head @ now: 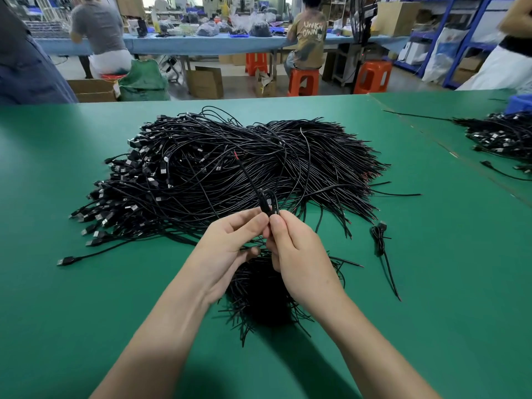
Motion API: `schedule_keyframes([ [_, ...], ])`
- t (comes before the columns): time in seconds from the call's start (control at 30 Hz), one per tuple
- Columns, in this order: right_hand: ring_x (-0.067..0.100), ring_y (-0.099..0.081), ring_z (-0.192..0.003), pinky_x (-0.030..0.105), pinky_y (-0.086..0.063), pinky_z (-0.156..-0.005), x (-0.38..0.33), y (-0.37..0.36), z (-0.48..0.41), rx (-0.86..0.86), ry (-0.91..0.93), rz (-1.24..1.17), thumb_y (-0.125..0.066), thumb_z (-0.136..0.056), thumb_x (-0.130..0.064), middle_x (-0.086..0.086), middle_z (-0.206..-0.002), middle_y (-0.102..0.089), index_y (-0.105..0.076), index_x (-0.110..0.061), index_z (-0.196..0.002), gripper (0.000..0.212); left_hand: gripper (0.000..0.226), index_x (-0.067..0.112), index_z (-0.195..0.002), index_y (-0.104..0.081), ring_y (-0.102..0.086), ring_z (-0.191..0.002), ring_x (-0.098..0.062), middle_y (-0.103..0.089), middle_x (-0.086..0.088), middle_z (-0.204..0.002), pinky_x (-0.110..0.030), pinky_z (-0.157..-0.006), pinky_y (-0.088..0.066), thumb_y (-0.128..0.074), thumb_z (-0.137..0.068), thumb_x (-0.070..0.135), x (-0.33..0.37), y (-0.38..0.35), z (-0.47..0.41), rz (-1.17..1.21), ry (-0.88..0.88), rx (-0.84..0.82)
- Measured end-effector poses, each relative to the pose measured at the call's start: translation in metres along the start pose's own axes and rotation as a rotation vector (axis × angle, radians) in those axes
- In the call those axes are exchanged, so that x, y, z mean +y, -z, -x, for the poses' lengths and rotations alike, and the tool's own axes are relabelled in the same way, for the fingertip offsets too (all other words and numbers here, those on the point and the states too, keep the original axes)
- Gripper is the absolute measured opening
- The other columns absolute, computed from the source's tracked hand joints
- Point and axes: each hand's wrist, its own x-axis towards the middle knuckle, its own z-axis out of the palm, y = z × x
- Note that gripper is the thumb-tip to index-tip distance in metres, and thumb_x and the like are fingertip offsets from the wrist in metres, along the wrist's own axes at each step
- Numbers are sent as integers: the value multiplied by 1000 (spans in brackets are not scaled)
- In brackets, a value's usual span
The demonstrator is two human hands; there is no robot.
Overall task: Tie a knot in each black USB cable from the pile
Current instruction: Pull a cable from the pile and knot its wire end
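A big pile of black USB cables (230,171) lies on the green table (86,312), plugs to the left, bare ends to the right. In front of the pile, my left hand (230,249) and my right hand (299,254) meet and both pinch one black cable (266,204) folded into a small loop at the fingertips. Its free end with red wire tip rises toward the pile. Beneath my hands lies a smaller heap of cables (264,295), partly hidden by my wrists.
A single knotted cable (380,240) lies on the table to the right of my hands. Another cable pile (501,136) and a blue bin (519,103) sit at the far right. People sit on orange stools at a bench beyond the table.
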Motion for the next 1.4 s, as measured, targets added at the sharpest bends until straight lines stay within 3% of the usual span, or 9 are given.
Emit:
schedule_keyframes([
  [0.17, 3, -42, -51, 15, -33, -53, 1, 0, 1, 21, 33, 48, -38, -110, -27, -21, -54, -47, -46, -24, -74, 37, 34, 17, -102, -83, -66, -78, -6, -67, 4, -77, -25, -83, -59, -81, -74, 35, -3, -1, -1, 70, -10, -1],
  [0.27, -3, -49, -52, 10, -36, -53, 3, 0, 1, 31, 41, 46, -37, -111, -25, -28, -55, -52, -48, -34, -75, 39, 37, 11, -110, -79, -66, -74, -5, -72, 1, -81, -22, -81, -59, -80, -75, 23, -5, -2, -1, 115, -57, 14],
  [0.43, 4, -38, -54, 27, -33, -58, 7, -1, -2, -24, -62, -27, -40, -109, -30, -17, -57, -46, -51, -22, -75, 37, 28, 18, -103, -84, -66, -80, -9, -77, -6, -101, -17, -75, -57, -77, -77, 12, -9, -4, -2, 212, -109, 47],
  [0.57, 3, -39, -52, 23, -34, -52, 8, 6, -4, -128, -82, -24, -41, -109, -33, -12, -62, -47, -57, -13, -81, 38, 29, 15, -106, -83, -55, -101, -27, -74, -14, -115, -20, -80, -59, -82, -77, 13, -9, 2, -3, 215, -74, 12],
  [0.7, 4, -34, -49, 17, -27, -44, 12, 18, -5, -323, -245, -377, -44, -108, -40, -7, -68, -47, -65, -16, -90, 37, 40, 21, -105, -84, -52, -77, -14, -78, -11, -114, -20, -72, -57, -94, -67, 32, -5, 2, -1, 156, -89, -44],
  [0.83, 6, -29, -47, 17, -28, -42, 14, 21, -4, -415, -387, -597, -57, -96, -53, -7, -62, -39, -65, -16, -93, 38, 58, 25, -106, -83, -61, -87, -11, -78, -9, -109, -17, -73, -53, -99, -56, 50, -1, -1, 0, 86, -138, -102],
  [1.07, 8, -28, -52, 18, -30, -45, 14, 23, -1, -475, -419, -892, -53, -104, -36, -5, -67, -30, -57, -15, -91, 24, 22, 29, -99, -84, -66, -85, -11, -78, -3, -97, -18, -76, -55, -73, -83, 19, 0, -6, -2, 68, -181, -48],
  [1.27, 8, -25, -52, 18, -28, -44, 17, 19, 0, -388, -434, -828, -55, -103, -37, -6, -65, -30, -54, -18, -87, 24, 19, 19, -107, -77, -73, -97, -14, -80, -6, -101, -21, -86, -56, -74, -88, 21, 4, -7, 0, -152, -227, 1],
  [1.4, 13, -51, -57, 24, -46, -53, 18, 14, 4, -258, -334, -597, -60, -98, -46, -2, -71, -57, -66, -22, -88, 26, 15, 23, -106, -78, -74, -92, -14, -81, -5, -101, -18, -83, -56, -74, -94, 14, 3, -7, 1, -197, -274, 49],
])
